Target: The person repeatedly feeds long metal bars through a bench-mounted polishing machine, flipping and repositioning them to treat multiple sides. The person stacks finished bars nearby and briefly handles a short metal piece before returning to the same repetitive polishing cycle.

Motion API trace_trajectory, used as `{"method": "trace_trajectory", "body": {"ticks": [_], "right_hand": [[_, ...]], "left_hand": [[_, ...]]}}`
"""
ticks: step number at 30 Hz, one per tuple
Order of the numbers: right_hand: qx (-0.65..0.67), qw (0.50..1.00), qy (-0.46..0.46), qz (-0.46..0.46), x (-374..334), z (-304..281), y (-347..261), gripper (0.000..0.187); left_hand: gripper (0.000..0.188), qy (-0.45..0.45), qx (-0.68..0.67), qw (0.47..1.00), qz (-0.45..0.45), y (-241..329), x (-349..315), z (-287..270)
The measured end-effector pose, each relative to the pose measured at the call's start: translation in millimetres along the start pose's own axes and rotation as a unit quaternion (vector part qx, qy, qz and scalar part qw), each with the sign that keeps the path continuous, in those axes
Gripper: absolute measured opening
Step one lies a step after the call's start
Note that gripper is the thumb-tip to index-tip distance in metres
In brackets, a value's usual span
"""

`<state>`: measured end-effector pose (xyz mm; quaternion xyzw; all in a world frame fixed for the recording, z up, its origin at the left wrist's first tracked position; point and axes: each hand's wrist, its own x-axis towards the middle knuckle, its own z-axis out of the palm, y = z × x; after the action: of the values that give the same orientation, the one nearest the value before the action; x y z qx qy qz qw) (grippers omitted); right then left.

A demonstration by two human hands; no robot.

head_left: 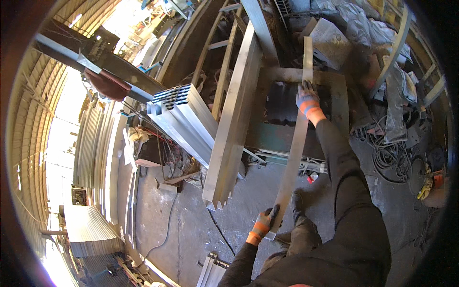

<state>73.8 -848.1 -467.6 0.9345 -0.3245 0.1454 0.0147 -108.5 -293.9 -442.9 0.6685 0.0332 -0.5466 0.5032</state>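
A long, flat metal strip (295, 152) slants from near my legs to the far side of a dark metal bench. My left hand (262, 226), in an orange and dark work glove, is closed around the strip's near end. Farther along, my right hand (308, 101), gloved alike, grips the strip above the bench (340, 103); its fingers partly hide the metal there. Left of the strip lies a nested stack of long angled metal profiles (231, 129), their jagged ends toward me.
More bundled metal profiles (191, 119) lean to the left. Coiled cables (393, 160) lie on the floor at right. A cardboard box (330, 43) stands beyond the bench. Corrugated sheets (91, 227) are stacked at far left, and a thin cable (169, 220) crosses the floor.
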Motion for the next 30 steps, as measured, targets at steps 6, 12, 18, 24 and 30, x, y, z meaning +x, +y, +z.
{"method": "trace_trajectory", "body": {"ticks": [6, 12, 18, 24, 30], "right_hand": [[0.085, 0.996, -0.011, 0.030, -97, -19, -32, 0.063], [0.129, 0.991, 0.017, 0.031, -216, -56, -101, 0.063], [0.163, 0.986, 0.035, 0.018, -346, -96, -174, 0.066], [0.214, 0.976, 0.030, 0.009, -452, -152, -232, 0.077], [0.196, 0.976, -0.099, 0.001, -516, -204, -267, 0.087]], "left_hand": [[0.069, 0.007, 0.122, 0.991, 0.052, -66, -70, -32], [0.064, 0.041, 0.095, 0.995, 0.006, -138, -176, -81], [0.064, 0.066, 0.258, 0.961, 0.082, -229, -270, -136], [0.061, 0.046, 0.242, 0.965, 0.091, -320, -354, -189], [0.057, 0.008, 0.231, 0.972, -0.036, -387, -423, -237]]}}
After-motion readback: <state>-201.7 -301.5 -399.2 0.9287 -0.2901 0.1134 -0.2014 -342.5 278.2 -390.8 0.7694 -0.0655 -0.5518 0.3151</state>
